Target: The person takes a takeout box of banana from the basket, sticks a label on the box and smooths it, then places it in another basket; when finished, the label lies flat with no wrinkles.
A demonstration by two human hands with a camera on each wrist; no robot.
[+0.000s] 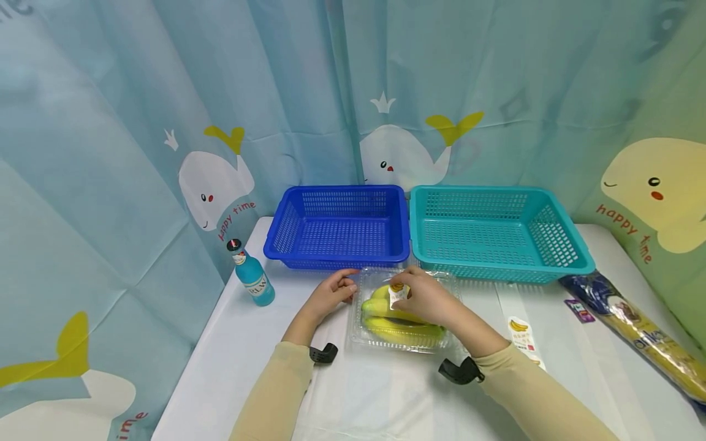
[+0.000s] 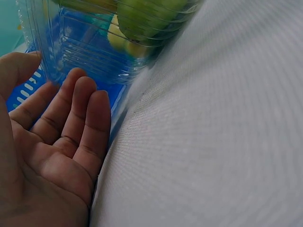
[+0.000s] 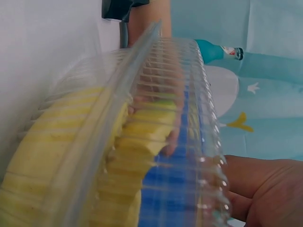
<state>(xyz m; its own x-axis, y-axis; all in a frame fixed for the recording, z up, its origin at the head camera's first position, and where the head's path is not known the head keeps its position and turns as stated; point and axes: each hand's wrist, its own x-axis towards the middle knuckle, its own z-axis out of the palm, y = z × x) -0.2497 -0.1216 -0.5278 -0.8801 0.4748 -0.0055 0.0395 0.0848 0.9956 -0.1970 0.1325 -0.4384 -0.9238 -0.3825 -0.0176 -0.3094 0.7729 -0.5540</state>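
A clear plastic container [image 1: 372, 340] of bananas [image 1: 380, 308] sits on the white table [image 1: 364, 398] at the lower centre of the head view, just in front of the two baskets. The left hand [image 1: 330, 295] is at its upper left corner, fingers loosely bent and spread apart, with nothing enclosed in them; in the left wrist view the thumb and fingertips come up to the clear wall in the upper left of the frame, though whether they touch it I cannot tell. The right hand [image 1: 430, 298] reaches over the lid from the right, its fingers bent. A small banana-picture label [image 1: 398, 297] shows at its index finger and thumb, above the bananas; I cannot tell whether they pinch it or press it flat. In the right wrist view this hand is at the lower right, partly behind the lid's ribbed edge. The blue basket [image 1: 342, 260] is at upper centre, the teal basket [image 1: 496, 269] right of it, and a blue bottle [image 1: 254, 278] stands left of the left hand.
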